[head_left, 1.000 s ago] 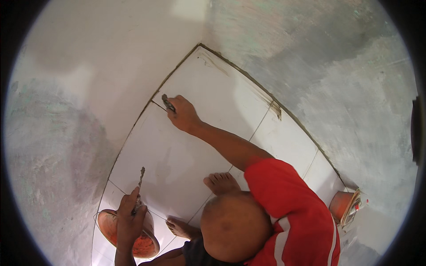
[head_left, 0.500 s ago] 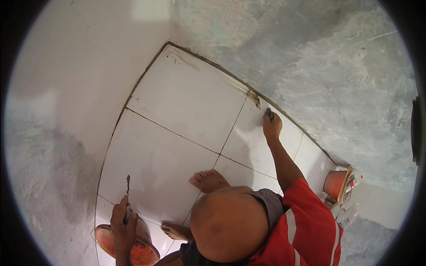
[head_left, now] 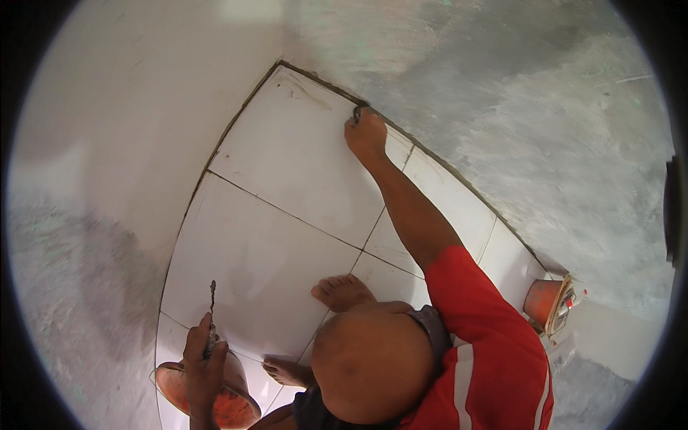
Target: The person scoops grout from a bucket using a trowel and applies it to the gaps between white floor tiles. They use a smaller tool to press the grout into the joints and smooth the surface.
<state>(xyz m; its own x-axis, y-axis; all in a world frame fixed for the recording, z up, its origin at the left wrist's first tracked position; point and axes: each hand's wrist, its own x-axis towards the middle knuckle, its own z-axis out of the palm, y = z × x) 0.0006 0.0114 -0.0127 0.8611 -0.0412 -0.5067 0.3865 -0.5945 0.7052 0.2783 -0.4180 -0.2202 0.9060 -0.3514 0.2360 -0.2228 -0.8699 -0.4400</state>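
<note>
My right hand (head_left: pixel 367 134) is closed around a small dark tool (head_left: pixel 357 113) whose kind I cannot make out, mostly hidden by the fist. It presses at the joint where the white floor tiles (head_left: pixel 287 143) meet the grey wall, along the far tile's edge. At lower left, my left hand (head_left: pixel 202 365) grips a thin, mortar-caked tool (head_left: pixel 213 304), seen edge-on like a narrow trowel or putty knife, pointing away from me. Beneath that hand an orange bucket (head_left: pixel 240 394) lies tilted on the tiles, partly covered by the hand and forearm.
Bare plastered walls (head_left: pixel 502 122) meet at the far corner, with a dark gap line (head_left: pixel 235 118) along the floor. My bare foot (head_left: pixel 344 292) and bent knee (head_left: pixel 373 362) occupy the near middle. Another orange bucket (head_left: pixel 541 299) holding assorted items stands by the right wall.
My right hand has swept leftward and away along the wall joint, toward the far corner. The mortar smear beside the tile seam no longer shows. My left hand has barely moved.
</note>
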